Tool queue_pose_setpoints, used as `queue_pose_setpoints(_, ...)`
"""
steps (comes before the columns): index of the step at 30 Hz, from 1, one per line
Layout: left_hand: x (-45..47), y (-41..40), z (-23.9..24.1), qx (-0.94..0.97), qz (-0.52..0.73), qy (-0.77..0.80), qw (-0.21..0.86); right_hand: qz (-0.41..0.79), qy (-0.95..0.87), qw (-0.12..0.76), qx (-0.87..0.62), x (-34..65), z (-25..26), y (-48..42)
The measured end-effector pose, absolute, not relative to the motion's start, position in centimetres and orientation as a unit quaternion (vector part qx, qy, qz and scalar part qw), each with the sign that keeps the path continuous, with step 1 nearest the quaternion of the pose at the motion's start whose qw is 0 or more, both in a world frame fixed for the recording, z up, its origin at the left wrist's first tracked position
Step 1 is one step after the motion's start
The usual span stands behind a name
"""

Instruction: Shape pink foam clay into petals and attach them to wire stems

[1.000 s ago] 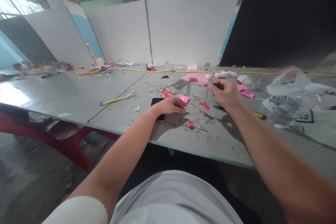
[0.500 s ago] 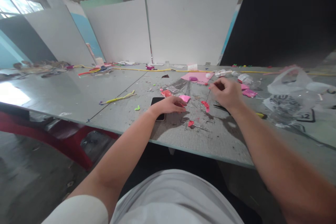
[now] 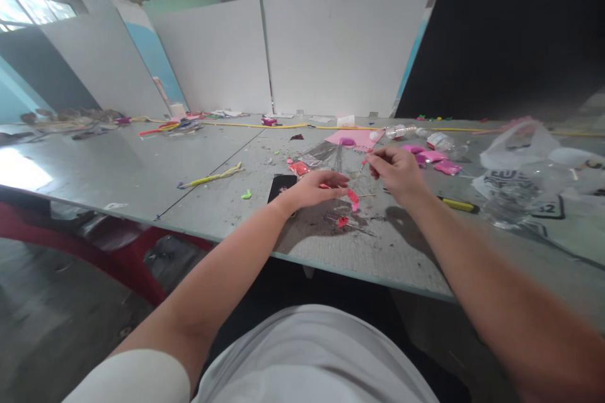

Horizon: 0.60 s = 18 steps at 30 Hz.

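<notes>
My right hand (image 3: 396,171) pinches the upper end of a thin wire stem (image 3: 362,171) that slants down to a red-pink petal piece (image 3: 353,199). My left hand (image 3: 316,189) is lifted a little off the grey table (image 3: 142,176), fingers reaching toward that petal piece and touching a pink bit near it. A black phone (image 3: 280,186) lies just left of my left wrist. Another small red piece (image 3: 342,221) on wire lies on the table below the hands.
Pink sheet (image 3: 355,138), clear packets (image 3: 317,154), pink packets (image 3: 439,161) and plastic bottles (image 3: 425,136) lie behind the hands. A yellow-handled tool (image 3: 457,204) lies right of my right hand, plastic bags (image 3: 529,170) farther right. A yellow-green pipe cleaner (image 3: 212,177) lies left. White boards stand behind.
My right hand moved left and nearer with the wire stem, carrying the red-pink petal piece toward my left hand. My left hand lifted and shifted right to meet it.
</notes>
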State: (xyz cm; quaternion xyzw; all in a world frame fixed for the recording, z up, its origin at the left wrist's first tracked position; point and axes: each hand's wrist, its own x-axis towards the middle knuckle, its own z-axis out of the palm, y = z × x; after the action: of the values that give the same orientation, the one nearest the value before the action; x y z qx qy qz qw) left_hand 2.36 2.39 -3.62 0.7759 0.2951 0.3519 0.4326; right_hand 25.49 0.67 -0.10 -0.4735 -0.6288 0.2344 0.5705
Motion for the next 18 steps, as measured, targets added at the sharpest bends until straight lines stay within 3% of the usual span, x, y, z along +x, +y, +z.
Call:
queue_pose_setpoints(3,3.2,2.3,-4.3,0.722,0.342,0.239,0.552,0.252,-0.629,0.587,-0.443,24.8,-0.5,0.8)
queue_pose_setpoints(6,3.6,2.5,-4.9,0.695,0.321,0.222,0.604,0.258,-0.627,0.599,-0.426,24.6,-0.7,0.8)
queue_pose_setpoints(18,3.2,2.5,-4.1,0.735,0.294,0.258,0.553,0.301,-0.624,0.600,-0.401,24.1,-1.1,0.9)
